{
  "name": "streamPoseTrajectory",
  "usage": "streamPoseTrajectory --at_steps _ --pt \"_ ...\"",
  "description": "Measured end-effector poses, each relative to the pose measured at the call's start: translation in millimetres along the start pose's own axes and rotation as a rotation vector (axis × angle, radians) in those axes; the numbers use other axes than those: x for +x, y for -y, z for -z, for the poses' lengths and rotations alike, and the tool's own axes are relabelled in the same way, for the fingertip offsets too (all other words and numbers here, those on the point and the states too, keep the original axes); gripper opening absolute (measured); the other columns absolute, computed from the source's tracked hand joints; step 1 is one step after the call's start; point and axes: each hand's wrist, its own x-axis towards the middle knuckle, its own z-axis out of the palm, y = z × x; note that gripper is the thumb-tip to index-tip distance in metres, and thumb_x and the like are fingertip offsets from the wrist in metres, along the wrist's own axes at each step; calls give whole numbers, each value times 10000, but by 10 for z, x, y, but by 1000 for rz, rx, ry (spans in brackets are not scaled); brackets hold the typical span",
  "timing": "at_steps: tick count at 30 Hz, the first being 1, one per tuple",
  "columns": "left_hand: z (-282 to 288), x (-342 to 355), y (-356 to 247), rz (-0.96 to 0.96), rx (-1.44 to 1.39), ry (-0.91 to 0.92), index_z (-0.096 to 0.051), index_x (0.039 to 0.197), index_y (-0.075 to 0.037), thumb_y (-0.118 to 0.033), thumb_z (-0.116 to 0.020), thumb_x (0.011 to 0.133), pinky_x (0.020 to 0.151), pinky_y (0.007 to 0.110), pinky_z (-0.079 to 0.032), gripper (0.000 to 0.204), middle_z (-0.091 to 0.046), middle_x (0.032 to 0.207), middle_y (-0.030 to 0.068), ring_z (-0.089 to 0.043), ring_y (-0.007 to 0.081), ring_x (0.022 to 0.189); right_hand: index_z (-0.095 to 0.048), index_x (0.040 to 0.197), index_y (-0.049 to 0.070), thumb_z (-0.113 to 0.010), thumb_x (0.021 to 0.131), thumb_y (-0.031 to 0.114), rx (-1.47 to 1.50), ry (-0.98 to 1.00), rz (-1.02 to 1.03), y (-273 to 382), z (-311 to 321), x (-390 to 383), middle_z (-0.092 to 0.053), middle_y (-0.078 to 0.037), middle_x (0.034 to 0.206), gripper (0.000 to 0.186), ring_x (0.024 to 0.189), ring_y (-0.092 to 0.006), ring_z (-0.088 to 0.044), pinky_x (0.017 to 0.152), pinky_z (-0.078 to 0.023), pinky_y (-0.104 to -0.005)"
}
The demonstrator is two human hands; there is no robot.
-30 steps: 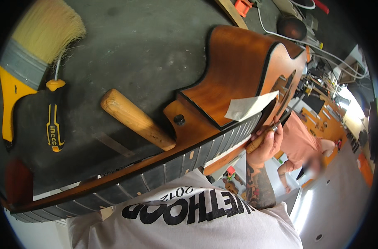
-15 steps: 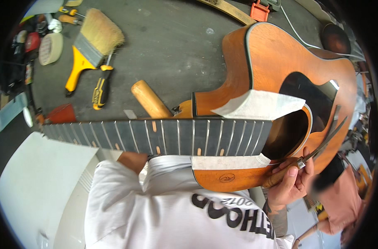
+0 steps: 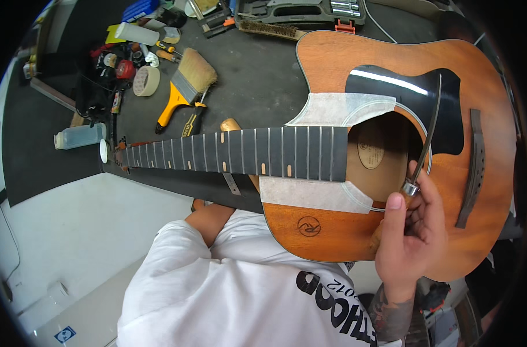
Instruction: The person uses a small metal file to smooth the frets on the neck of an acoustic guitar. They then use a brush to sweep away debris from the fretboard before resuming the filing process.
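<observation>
Acoustic guitar (image 3: 327, 153) face up along the near edge of the dark workbench (image 3: 258, 87), headstock left, body right, long axis nearly parallel to that edge. Over the soundhole, gripped by its handle in the right hand (image 3: 414, 243): wood-handled tool (image 3: 429, 139), curved blade slanting toward the far edge. From the left edge: bottle (image 3: 81, 137), tape roll (image 3: 138, 82), flat brush (image 3: 184, 87), socket case (image 3: 269, 8) at the far edge. Left hand hidden, state impossible to tell; headstock small, indistinct; tool handle mostly covered by fingers.
</observation>
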Motion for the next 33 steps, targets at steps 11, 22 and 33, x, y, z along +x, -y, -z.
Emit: streamPoseTrajectory --at_steps 11,22,33 --pt "1286 -925 707 -34 375 312 -632 1301 -67 -239 -535 990 969 421 -499 368 -609 1339 172 -626 356 1149 -641 1231 -50 -660 971 139 72 -146 170 -93 -105 56 -586 11 714 322 637 -23 -534 588 -463 -204" --pt "2453 -1201 -1485 -1248 445 -357 -611 1305 -75 -293 -743 889 951 406 -494 488 -610 1230 119 -591 312 1148 -591 1293 -77 -643 984 165 64 -117 108 -88 23 14 -665 -14 846 396 746 -53 -599 680 -502 -221" --pt "2525 -559 -1744 -1009 250 -101 -620 1258 -5 -305 -843 780 884 378 -526 607 -631 1157 131 -635 297 1055 -571 1319 -84 -639 975 117 36 -142 12 -25 2 46 -606 19 832 404 754 -22 -526 679 -429 -186"
